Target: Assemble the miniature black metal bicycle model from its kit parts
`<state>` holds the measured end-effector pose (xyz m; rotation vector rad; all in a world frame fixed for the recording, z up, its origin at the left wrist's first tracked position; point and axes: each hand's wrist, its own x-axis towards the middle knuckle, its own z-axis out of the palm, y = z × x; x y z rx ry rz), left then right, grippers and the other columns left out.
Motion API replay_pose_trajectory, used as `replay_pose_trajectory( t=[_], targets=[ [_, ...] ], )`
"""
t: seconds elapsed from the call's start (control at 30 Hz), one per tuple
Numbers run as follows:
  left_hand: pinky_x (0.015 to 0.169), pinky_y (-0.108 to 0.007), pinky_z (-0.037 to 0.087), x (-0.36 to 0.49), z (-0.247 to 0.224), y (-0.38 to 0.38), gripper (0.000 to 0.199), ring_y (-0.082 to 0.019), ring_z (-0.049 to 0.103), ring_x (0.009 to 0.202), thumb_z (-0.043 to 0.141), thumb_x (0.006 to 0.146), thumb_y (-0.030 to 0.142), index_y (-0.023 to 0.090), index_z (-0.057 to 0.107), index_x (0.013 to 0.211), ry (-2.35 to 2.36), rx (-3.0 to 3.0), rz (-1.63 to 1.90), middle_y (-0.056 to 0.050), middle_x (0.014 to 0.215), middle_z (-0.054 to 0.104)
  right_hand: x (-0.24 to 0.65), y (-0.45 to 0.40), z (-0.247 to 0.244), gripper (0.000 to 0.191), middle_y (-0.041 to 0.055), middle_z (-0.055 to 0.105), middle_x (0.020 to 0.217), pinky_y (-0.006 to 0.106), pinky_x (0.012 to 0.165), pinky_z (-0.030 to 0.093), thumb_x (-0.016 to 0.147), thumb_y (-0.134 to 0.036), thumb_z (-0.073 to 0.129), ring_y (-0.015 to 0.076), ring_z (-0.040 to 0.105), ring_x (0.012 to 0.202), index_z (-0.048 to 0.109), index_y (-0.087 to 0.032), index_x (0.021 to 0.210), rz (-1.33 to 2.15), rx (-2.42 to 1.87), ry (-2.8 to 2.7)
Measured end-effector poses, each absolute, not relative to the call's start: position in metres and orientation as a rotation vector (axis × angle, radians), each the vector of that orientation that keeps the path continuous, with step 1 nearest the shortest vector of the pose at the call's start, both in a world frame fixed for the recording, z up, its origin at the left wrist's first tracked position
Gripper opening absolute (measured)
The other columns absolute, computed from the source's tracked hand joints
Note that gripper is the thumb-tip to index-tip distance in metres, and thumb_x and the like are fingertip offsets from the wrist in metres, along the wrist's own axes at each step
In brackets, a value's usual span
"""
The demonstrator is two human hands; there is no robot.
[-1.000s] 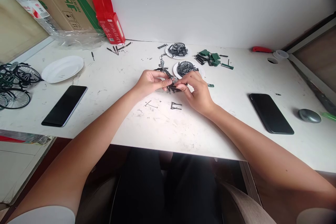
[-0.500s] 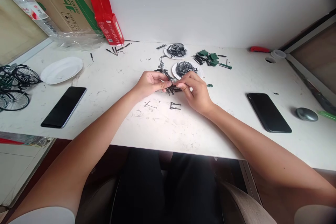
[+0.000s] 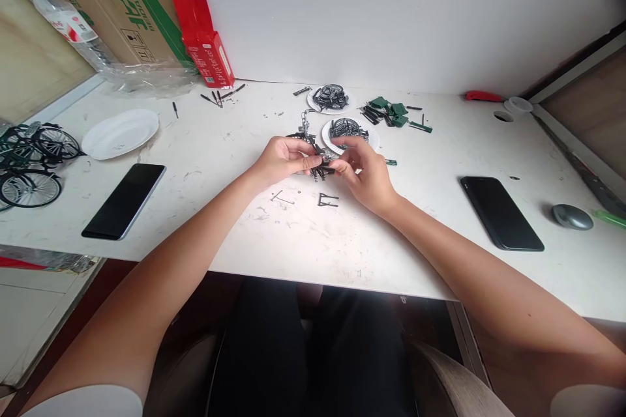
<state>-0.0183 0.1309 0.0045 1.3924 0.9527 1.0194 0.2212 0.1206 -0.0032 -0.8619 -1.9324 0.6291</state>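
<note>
Near the middle of the white table, my left hand (image 3: 286,159) is closed on a small dark model bicycle (image 3: 321,172), whose silver handlebar rises behind the fingers. My right hand (image 3: 364,172) is at the bicycle's right side, its thumb and index finger bent around its parts. Whether those fingertips pinch a small piece is too small to tell. My hands hide much of the frame and wheels. In front of them lie a black bracket-like part (image 3: 328,199) and a thin T-shaped rod (image 3: 282,198).
Two white plates with dark bicycle parts (image 3: 374,141) (image 3: 310,102) stand behind my hands, green pieces (image 3: 391,109) to their right. Phones (image 3: 124,201) (image 3: 502,212) lie at both sides. Assembled model bicycles (image 3: 34,163), an oval plate (image 3: 120,133) and a red box (image 3: 212,62) are leftward.
My right hand's index finger has lifted and spread slightly from the thumb. My left hand keeps its hold on the bicycle. The camera view has shifted a little.
</note>
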Motion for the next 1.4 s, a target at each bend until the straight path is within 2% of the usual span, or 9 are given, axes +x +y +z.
replay_pose_trajectory(
  t=[0.1,0.27,0.43,0.6,0.8,0.87,1.07,1.23,1.4],
  targets=[
    [0.071,-0.034,0.060,-0.018,0.004,0.131,0.049,-0.014,0.069,0.067,0.102,0.068,0.052,0.016,0.084,0.095,0.942,1.388,1.016,-0.008,0.090,0.079,0.220,0.118,-0.004,0.048,-0.0047,0.065,0.072,0.035,0.060,0.053,0.103,-0.060,0.072,0.0198,0.068,0.064,0.055,-0.031,0.138,0.663,-0.865,-1.895],
    [0.071,-0.035,0.059,-0.016,0.006,0.129,0.053,-0.016,0.069,0.067,0.105,0.062,0.052,0.015,0.084,0.095,0.957,1.374,0.994,-0.007,0.082,0.078,0.219,0.113,-0.001,0.040,-0.0057,0.066,0.071,0.034,0.056,0.051,0.105,-0.059,0.068,0.0171,0.064,0.057,0.055,-0.031,0.130,0.645,-0.873,-1.954],
    [0.071,-0.035,0.060,-0.015,0.008,0.128,0.056,-0.017,0.070,0.070,0.107,0.056,0.049,0.014,0.083,0.092,0.960,1.359,1.018,-0.009,0.088,0.079,0.220,0.115,-0.004,0.053,-0.0067,0.068,0.070,0.034,0.057,0.056,0.099,-0.063,0.075,0.0175,0.066,0.055,0.053,-0.032,0.137,0.776,-0.868,-1.885],
    [0.070,-0.034,0.061,-0.017,0.007,0.129,0.055,-0.015,0.069,0.068,0.106,0.059,0.050,0.013,0.081,0.092,0.980,1.353,1.025,-0.009,0.088,0.078,0.219,0.120,-0.007,0.054,0.0026,0.076,0.082,0.038,0.068,0.062,0.091,-0.075,0.075,0.0201,0.070,0.067,0.072,-0.024,0.109,0.804,-0.831,-1.906],
    [0.071,-0.033,0.061,-0.020,0.004,0.132,0.051,-0.013,0.068,0.068,0.103,0.066,0.051,0.013,0.081,0.092,0.995,1.360,1.086,-0.008,0.092,0.079,0.218,0.119,-0.004,0.050,0.0094,0.075,0.099,0.043,0.081,0.061,0.101,-0.069,0.065,0.0223,0.071,0.080,0.080,-0.022,0.109,0.654,-0.838,-1.996],
    [0.070,-0.032,0.060,-0.020,0.004,0.132,0.049,-0.013,0.068,0.068,0.103,0.067,0.050,0.014,0.081,0.091,1.006,1.361,1.099,-0.008,0.091,0.079,0.219,0.119,-0.003,0.049,0.0099,0.074,0.098,0.043,0.082,0.060,0.105,-0.067,0.062,0.0237,0.070,0.085,0.081,-0.022,0.107,0.587,-0.840,-2.052],
    [0.070,-0.033,0.061,-0.018,0.003,0.131,0.050,-0.015,0.069,0.070,0.103,0.067,0.050,0.013,0.082,0.092,1.033,1.370,1.098,-0.009,0.089,0.079,0.218,0.121,-0.004,0.049,0.0089,0.070,0.089,0.040,0.076,0.054,0.111,-0.060,0.055,0.0228,0.065,0.081,0.076,-0.020,0.092,0.500,-0.920,-2.119],
    [0.069,-0.033,0.061,-0.019,0.003,0.132,0.051,-0.014,0.068,0.065,0.104,0.064,0.051,0.013,0.083,0.092,1.027,1.370,1.104,-0.009,0.090,0.080,0.219,0.123,-0.006,0.048,0.0076,0.071,0.085,0.039,0.076,0.052,0.108,-0.063,0.059,0.0232,0.064,0.083,0.072,-0.021,0.089,0.476,-0.948,-2.090],
    [0.071,-0.035,0.062,-0.019,0.003,0.132,0.055,-0.016,0.071,0.070,0.106,0.059,0.051,0.013,0.085,0.092,1.006,1.366,1.087,-0.011,0.094,0.082,0.219,0.120,-0.004,0.049,0.0055,0.075,0.084,0.036,0.073,0.052,0.107,-0.065,0.061,0.0200,0.067,0.078,0.073,-0.021,0.088,0.525,-0.973,-2.007]
  ],
)
